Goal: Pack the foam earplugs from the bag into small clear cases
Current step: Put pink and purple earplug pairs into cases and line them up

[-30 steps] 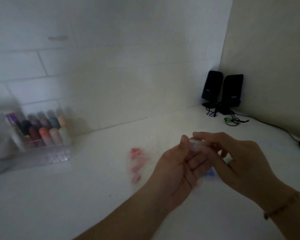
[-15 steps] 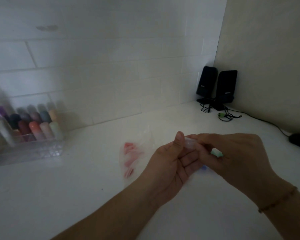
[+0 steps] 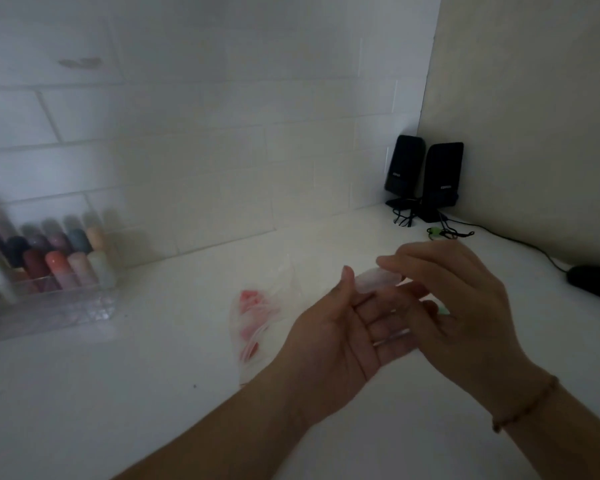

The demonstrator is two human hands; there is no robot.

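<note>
**Above the counter (image 3: 153, 393): grip handed over**

Note the left hand (image 3: 343, 337): palm up, fingers uncurled and apart, no longer wrapped as half a second ago. Note the right hand (image 3: 465, 306) at 3 o'clock of it, fingertips clamped. Locate the bag (image 3: 257, 327) at 9 o'clock of the hands, flat on the counter. Find the clear case (image 3: 374, 282) at 12 o'clock of the left palm, pinched by the right hand, left thumb tip touching. See red earplugs (image 3: 250, 299) in the bag; treat filling as probably pending.

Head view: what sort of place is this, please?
Probably a home desk or counter in a room corner: a white surface against a tiled wall, two black speakers with cables, and a clear organiser of coloured bottles.
</note>
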